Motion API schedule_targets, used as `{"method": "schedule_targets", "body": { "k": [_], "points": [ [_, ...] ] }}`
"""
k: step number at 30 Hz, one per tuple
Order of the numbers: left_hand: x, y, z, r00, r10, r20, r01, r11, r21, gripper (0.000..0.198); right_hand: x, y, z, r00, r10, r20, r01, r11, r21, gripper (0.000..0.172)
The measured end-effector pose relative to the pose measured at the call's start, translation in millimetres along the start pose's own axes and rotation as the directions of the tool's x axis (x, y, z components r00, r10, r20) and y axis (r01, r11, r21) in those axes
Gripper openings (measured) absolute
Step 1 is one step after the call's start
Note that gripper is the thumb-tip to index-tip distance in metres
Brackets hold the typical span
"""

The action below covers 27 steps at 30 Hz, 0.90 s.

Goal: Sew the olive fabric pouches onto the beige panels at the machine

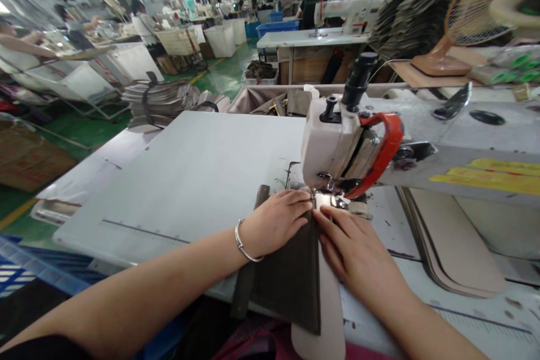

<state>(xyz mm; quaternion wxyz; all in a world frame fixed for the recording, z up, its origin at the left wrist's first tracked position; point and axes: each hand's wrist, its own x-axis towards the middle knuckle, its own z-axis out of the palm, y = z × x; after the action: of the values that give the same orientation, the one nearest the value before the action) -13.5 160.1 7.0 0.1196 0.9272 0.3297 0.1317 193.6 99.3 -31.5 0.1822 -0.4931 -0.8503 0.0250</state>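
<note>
While I watch the head view, the left hand [276, 222] lies flat, fingers together, pressing the dark strip [291, 281]; right hand [358, 247] flat alongside, fingertips on its edge. Strip's far end sits just beyond both fingertips, under the sewing machine [333, 140] foot. Judgement: seam barely begun, most length unsewn behind the hands. Long axis points from wrists toward needle.
</note>
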Motion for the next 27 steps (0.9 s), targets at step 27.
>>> {"method": "schedule_targets", "body": {
  "k": [27],
  "points": [
    [-5, -2, 7.4, 1.000, 0.005, 0.024, -0.006, 1.000, 0.014, 0.037, 1, -4, 2, 1.000, 0.020, -0.016, -0.021, 0.999, -0.033, 0.042]
  ]
}}
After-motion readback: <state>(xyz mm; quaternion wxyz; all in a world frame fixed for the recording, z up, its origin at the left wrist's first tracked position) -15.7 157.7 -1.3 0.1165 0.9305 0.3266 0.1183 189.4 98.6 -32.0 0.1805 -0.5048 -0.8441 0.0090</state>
